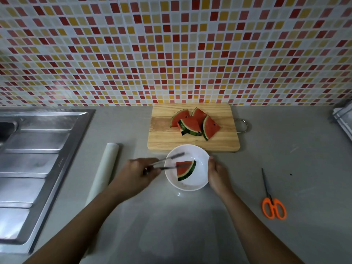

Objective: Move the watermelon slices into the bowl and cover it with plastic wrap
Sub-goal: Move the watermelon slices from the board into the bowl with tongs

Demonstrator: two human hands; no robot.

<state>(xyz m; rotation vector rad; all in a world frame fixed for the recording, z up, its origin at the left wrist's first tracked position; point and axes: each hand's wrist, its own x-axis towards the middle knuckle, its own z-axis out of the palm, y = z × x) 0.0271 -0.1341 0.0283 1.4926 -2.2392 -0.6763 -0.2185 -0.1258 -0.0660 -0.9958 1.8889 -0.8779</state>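
Observation:
A white bowl (198, 182) sits on the grey counter just in front of a wooden cutting board (162, 138). One watermelon slice (185, 171) lies inside the bowl. Several more slices (192, 123) are piled on the board. My left hand (139, 172) grips metal tongs (167, 159) whose arms reach over the bowl, spread apart, one arm resting across the slice. My right hand (216, 173) holds the bowl's right rim. A roll of plastic wrap (106, 164) lies on the counter left of my left hand.
A steel sink with a ribbed drainboard (34, 168) fills the left side. Orange-handled scissors (272, 201) lie on the counter at the right. A tiled wall (171, 54) stands right behind the board. Part of an appliance (342, 119) shows at the right edge.

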